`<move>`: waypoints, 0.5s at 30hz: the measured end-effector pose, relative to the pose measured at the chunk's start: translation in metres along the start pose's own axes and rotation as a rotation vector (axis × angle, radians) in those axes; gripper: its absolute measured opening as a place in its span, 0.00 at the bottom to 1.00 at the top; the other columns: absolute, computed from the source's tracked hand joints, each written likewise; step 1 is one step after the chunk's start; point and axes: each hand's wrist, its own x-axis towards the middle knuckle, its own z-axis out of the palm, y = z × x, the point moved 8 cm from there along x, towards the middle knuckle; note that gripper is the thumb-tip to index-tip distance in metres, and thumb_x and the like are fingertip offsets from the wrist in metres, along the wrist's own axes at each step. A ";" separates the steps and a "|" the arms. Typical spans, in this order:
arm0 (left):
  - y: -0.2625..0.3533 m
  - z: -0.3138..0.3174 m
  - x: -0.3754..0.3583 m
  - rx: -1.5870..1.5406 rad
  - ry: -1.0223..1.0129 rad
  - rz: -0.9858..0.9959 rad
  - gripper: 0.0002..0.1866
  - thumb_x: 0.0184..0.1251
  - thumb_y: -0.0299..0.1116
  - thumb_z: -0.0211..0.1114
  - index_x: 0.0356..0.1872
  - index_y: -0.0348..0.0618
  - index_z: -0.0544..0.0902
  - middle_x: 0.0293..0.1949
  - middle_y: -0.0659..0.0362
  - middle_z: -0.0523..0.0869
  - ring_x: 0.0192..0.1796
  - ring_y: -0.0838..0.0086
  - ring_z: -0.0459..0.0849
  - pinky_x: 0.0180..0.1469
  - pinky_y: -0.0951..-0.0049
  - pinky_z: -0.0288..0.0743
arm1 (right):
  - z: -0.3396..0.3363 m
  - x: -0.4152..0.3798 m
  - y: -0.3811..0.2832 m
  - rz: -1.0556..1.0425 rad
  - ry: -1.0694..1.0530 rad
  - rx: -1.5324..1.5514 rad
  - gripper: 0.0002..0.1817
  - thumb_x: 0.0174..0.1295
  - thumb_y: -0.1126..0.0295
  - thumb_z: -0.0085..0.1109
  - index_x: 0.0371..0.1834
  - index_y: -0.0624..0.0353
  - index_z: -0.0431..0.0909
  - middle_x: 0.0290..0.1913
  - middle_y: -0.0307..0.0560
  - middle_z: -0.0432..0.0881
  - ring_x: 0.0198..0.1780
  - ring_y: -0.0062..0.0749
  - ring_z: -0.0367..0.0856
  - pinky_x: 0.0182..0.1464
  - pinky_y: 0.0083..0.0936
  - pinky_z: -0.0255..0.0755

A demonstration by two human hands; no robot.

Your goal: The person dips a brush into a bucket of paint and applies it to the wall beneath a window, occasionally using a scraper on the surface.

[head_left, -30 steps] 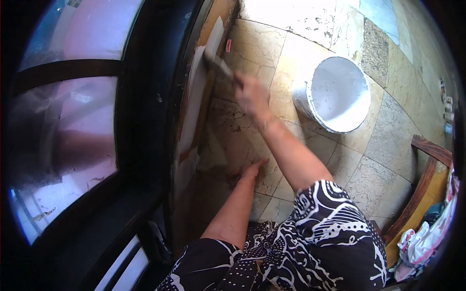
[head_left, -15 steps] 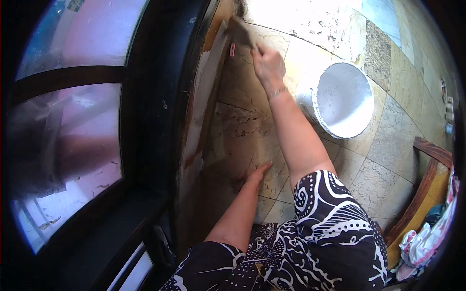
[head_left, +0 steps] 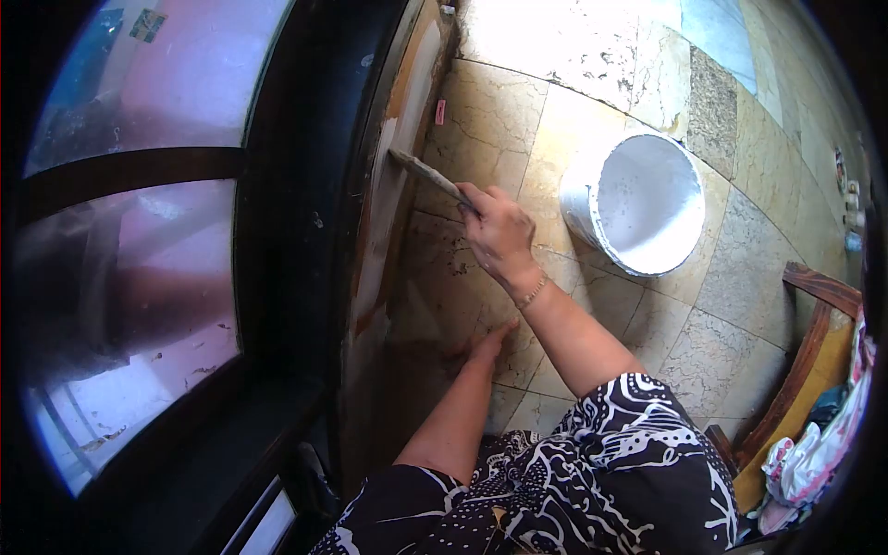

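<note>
My right hand (head_left: 499,231) is closed around the handle of a paintbrush (head_left: 427,172). The brush tip touches the white-coated strip of a wooden panel (head_left: 381,199), seen nearly edge-on at the side of a dark frame. Lower down, my left hand (head_left: 485,346) rests by the panel's lower part in shadow, its thumb held apart; its other fingers are dim, and no object shows in it. A white bucket (head_left: 578,199) stands on the floor to the right of my right hand, its inner wall coated white.
Dark-framed glass panes (head_left: 139,268) fill the left side. Stone tiles (head_left: 731,259) cover the floor. At the lower right stands a wooden chair (head_left: 803,365) with cloth and bags (head_left: 800,472) on it. A small pink piece (head_left: 440,112) lies near the panel.
My right hand has drawn the paintbrush from the panel's far end down toward me, and the brush now lies against the white strip. My left hand stays about where it was.
</note>
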 end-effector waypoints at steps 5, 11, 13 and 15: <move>0.011 0.004 -0.015 -0.197 -0.169 0.056 0.54 0.36 0.53 0.80 0.64 0.32 0.65 0.61 0.44 0.71 0.64 0.62 0.68 0.64 0.66 0.63 | -0.037 0.068 -0.009 0.074 0.295 0.030 0.12 0.62 0.61 0.53 0.46 0.44 0.81 0.33 0.48 0.81 0.36 0.47 0.80 0.38 0.40 0.73; 0.003 0.001 0.001 -0.129 -0.094 0.069 0.54 0.36 0.52 0.79 0.63 0.29 0.65 0.62 0.47 0.72 0.64 0.62 0.69 0.64 0.66 0.63 | -0.020 0.153 -0.009 0.241 0.300 -0.009 0.16 0.59 0.66 0.50 0.50 0.44 0.82 0.31 0.47 0.83 0.37 0.42 0.83 0.39 0.36 0.75; 0.020 -0.008 -0.031 -0.052 -0.001 0.031 0.54 0.37 0.51 0.79 0.63 0.27 0.64 0.62 0.47 0.71 0.64 0.62 0.69 0.64 0.66 0.63 | -0.011 0.131 -0.021 0.129 0.257 -0.049 0.16 0.60 0.68 0.46 0.49 0.45 0.81 0.34 0.49 0.82 0.38 0.45 0.82 0.41 0.38 0.75; 0.030 -0.006 -0.044 -0.099 -0.011 0.055 0.53 0.37 0.51 0.79 0.63 0.27 0.64 0.63 0.47 0.70 0.64 0.63 0.69 0.64 0.66 0.63 | -0.006 0.091 -0.022 0.059 0.214 -0.099 0.15 0.61 0.70 0.44 0.47 0.46 0.80 0.34 0.49 0.79 0.37 0.47 0.81 0.40 0.40 0.75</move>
